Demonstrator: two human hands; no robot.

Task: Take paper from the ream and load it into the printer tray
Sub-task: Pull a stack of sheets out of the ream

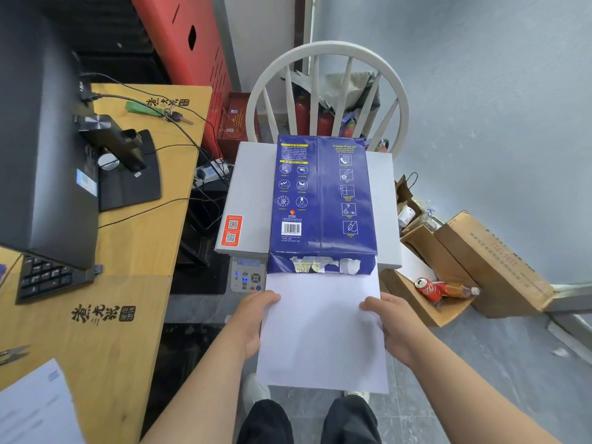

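A blue ream of paper (pixel 322 200) lies on top of the grey printer (pixel 246 193), its torn open end facing me. A stack of white sheets (pixel 322 331) sticks out of that end, most of its length outside the wrapper. My left hand (pixel 256 318) grips the stack's left edge and my right hand (pixel 394 325) grips its right edge. The printer's control panel (pixel 248 277) shows just left of the sheets. The printer tray is hidden below the paper.
A wooden desk (pixel 134 251) with a monitor, keyboard (pixel 45 280) and cables stands on the left. A white chair (pixel 326 91) is behind the printer. Cardboard boxes (pixel 480 261) with a red can and a bottle sit on the floor at right.
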